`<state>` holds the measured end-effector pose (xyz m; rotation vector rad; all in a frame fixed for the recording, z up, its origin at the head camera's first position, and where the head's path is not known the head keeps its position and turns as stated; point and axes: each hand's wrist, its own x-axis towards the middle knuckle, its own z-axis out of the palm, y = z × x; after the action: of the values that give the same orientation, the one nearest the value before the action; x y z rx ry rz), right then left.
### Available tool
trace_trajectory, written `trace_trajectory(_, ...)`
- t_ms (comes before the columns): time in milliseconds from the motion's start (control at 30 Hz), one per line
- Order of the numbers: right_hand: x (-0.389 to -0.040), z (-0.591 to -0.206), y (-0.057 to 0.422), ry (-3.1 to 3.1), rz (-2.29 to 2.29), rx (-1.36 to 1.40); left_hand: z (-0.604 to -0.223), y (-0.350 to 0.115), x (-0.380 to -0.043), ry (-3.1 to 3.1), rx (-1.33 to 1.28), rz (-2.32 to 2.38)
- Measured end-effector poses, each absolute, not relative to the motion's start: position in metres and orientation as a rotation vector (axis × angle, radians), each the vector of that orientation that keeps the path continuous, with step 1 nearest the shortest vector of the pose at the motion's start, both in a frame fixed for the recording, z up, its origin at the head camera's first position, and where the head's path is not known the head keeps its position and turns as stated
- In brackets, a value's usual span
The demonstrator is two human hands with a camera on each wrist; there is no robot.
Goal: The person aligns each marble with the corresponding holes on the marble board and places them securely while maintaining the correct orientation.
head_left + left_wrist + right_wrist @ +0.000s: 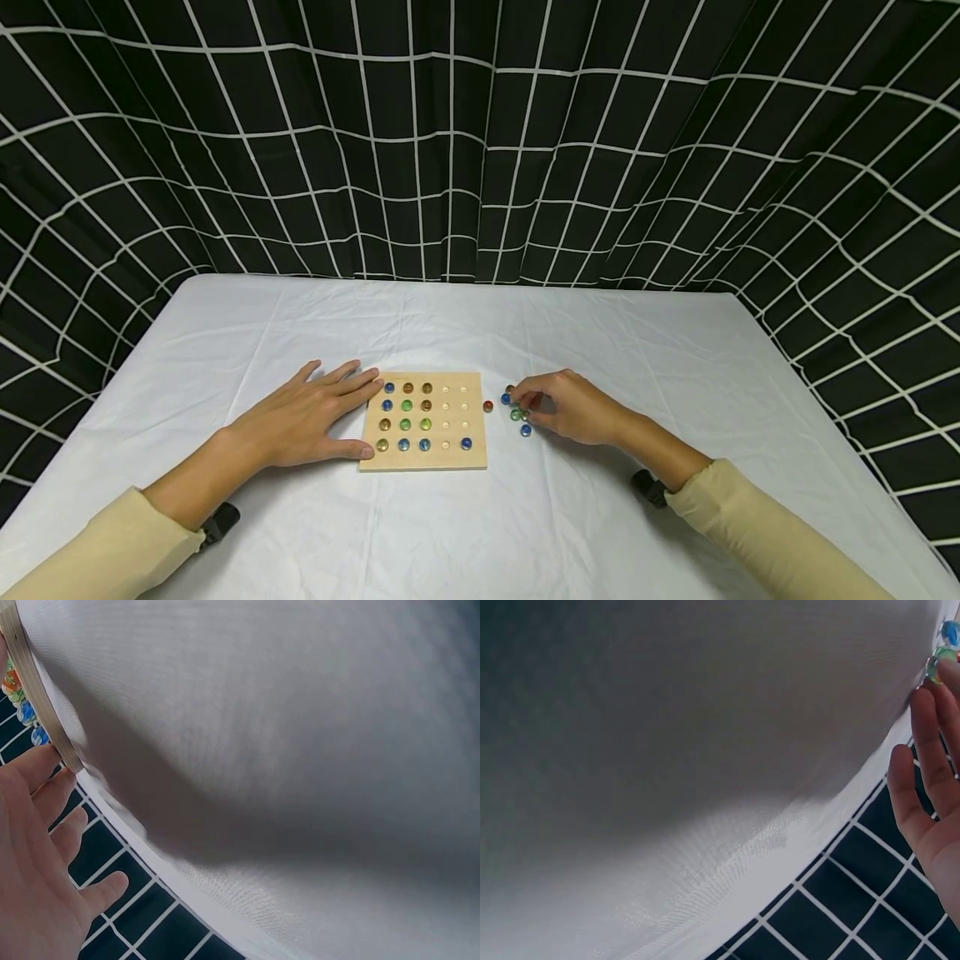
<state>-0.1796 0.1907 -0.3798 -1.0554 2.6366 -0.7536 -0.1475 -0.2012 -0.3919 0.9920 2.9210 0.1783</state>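
Note:
A square wooden board lies on the white cloth, with rows of round hollows. Glass marbles fill its three left columns, and a blue marble sits in the bottom right hollow. My left hand rests with spread fingers at the board's left edge, fingertips and thumb touching it. To the right of the board, my right hand reaches into a loose group of marbles, thumb and fingers bent around a green marble. Whether it pinches that marble is unclear. A red marble lies beside the board's right edge.
Near the right fingertips lie loose marbles, among them a blue marble. White cloth covers the table, wrinkled in places. A black curtain with white grid lines hangs behind and at both sides.

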Motion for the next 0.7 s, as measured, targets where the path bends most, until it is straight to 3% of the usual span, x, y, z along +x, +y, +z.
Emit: trace_trajectory(700, -0.178, -0.368, 0.169, 2.544, -0.951, -1.073, -0.391, -0.201, -0.146, 2.924, 1.007, 0.188)
